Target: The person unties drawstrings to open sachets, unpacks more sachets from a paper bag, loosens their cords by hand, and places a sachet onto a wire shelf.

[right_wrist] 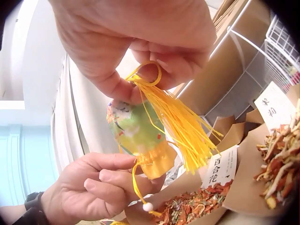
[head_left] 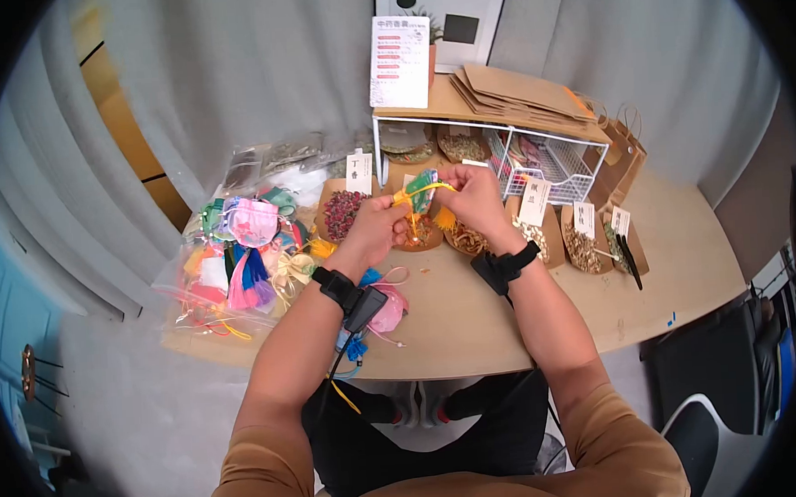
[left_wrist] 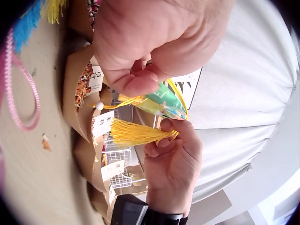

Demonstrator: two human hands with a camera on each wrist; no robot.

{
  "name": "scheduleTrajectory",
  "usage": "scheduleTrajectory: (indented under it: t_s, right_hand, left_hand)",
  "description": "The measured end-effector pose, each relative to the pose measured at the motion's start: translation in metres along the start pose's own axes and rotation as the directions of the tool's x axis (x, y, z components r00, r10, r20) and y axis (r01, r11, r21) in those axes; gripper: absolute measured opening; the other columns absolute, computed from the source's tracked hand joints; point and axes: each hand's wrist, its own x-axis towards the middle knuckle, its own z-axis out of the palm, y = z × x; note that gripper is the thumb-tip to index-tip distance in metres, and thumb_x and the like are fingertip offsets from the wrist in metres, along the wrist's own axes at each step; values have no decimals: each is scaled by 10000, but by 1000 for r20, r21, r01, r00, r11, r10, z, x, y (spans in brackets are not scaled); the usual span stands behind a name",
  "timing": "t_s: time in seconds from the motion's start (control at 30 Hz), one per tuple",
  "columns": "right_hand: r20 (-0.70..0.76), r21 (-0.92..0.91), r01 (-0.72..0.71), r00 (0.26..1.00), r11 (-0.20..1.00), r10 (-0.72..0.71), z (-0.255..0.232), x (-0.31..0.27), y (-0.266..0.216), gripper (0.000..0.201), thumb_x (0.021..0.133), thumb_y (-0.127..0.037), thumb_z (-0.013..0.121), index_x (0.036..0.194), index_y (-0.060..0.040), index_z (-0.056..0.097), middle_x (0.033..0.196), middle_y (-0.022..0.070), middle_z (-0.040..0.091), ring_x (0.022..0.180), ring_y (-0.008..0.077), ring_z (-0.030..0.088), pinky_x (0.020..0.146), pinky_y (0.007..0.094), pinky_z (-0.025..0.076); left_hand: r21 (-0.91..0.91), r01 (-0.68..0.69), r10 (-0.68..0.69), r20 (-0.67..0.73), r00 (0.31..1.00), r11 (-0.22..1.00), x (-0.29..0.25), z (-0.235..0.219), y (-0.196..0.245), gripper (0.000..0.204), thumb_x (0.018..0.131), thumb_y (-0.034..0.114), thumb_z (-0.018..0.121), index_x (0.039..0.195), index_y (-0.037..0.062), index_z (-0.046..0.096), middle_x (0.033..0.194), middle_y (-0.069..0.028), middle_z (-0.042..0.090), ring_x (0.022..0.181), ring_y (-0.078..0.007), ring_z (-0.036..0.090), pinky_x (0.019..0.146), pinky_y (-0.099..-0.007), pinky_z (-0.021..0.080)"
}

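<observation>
Over the table, both hands hold a small green drawstring sachet [right_wrist: 136, 129] with a flower print and a yellow gathered mouth [right_wrist: 158, 161]. My left hand [head_left: 377, 232] pinches it near that yellow mouth, where a yellow cord with a white bead [right_wrist: 148, 206] dangles. At the opposite end my right hand [head_left: 477, 201] pinches the sachet's end and the loop of a yellow tassel [right_wrist: 185, 133]. The tassel's strands hang beside the pouch. Paper trays of dried flowers, one with orange-red petals [right_wrist: 194, 206], stand just below and beyond the hands.
Colourful sachets and tassels [head_left: 251, 225] pile up on plastic bags at left. A pink sachet [head_left: 390, 310] lies near the left forearm. Labelled trays [head_left: 585, 249] line the right, one with black tongs [head_left: 631, 259]. Behind stand a wooden shelf [head_left: 535, 118] and white wire baskets [head_left: 556, 168].
</observation>
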Motion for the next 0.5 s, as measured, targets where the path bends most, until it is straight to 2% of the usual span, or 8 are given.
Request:
scheduleTrajectory:
  t_s: [0.07, 0.17, 0.23, 0.3, 0.33, 0.4, 0.43, 0.5]
  right_hand:
    - [5, 19, 50, 999, 999, -51, -1, 3, 1, 250, 702, -158, 713, 879, 18, 698, 681, 92, 671, 574, 132, 613, 550, 269, 481]
    - [30, -45, 19, 999, 999, -17, -6, 7, -4, 251, 698, -158, 717, 877, 18, 701, 673, 99, 668, 592, 149, 629, 568, 278, 492]
    - [8, -56, 42, 999, 998, -42, -7, 10, -13, 243, 683, -161, 724, 853, 11, 705, 671, 123, 662, 591, 189, 637, 580, 301, 498]
    - [47, -127, 117, 993, 985, -112, -9, 15, -20, 240, 669, -172, 722, 827, 8, 706, 656, 153, 651, 589, 246, 640, 591, 337, 503]
    - [40, -120, 113, 993, 986, -109, -9, 18, -22, 240, 669, -172, 722, 827, 8, 706, 656, 153, 651, 589, 246, 640, 591, 337, 503]
    - [112, -168, 152, 985, 974, -135, -10, 21, -24, 186, 700, -127, 690, 829, 5, 704, 673, 111, 668, 547, 130, 594, 544, 282, 468]
    - [105, -161, 142, 986, 977, -126, -12, 22, -25, 186, 700, -127, 690, 829, 5, 704, 673, 111, 668, 547, 130, 594, 544, 282, 468]
    - [196, -269, 199, 969, 943, -148, -17, 23, -28, 159, 697, -124, 675, 764, 20, 687, 644, 148, 653, 536, 197, 604, 547, 305, 474]
  left_hand:
    - [-21, -7, 8, 14, 1000, 1000, -2, 4, 3, 30, 934, 100, 535, 926, 74, 549, 693, 51, 480, 554, -44, 442, 472, -205, 360]
    - [-54, -4, 5, 20, 1000, 999, -1, 3, 1, 23, 936, 99, 532, 936, 78, 540, 705, 53, 476, 555, -44, 439, 472, -205, 360]
    - [-86, -2, 4, 23, 1000, 996, 0, 1, 0, 25, 938, 101, 528, 947, 79, 537, 710, 53, 475, 554, -46, 437, 472, -205, 362]
    - [-117, -7, 11, 26, 1000, 993, 1, 2, 1, 29, 941, 102, 523, 957, 80, 534, 714, 53, 473, 554, -47, 435, 472, -205, 363]
    - [-124, -1, 3, 19, 1000, 992, 0, 2, 1, 34, 944, 103, 520, 964, 79, 532, 713, 52, 471, 554, -48, 435, 473, -208, 366]
    - [-121, 15, -14, 9, 1000, 993, 0, 2, 4, 39, 947, 105, 516, 971, 78, 530, 711, 50, 469, 554, -49, 435, 474, -210, 370]
    - [-137, 7, -7, 5, 1000, 990, 0, 1, 3, 31, 945, 100, 517, 967, 79, 521, 707, 47, 465, 551, -53, 442, 474, -218, 385]
    - [-152, 13, -13, 2, 1000, 988, -1, 2, 3, 26, 944, 95, 518, 964, 80, 512, 702, 45, 462, 549, -56, 448, 474, -226, 399]
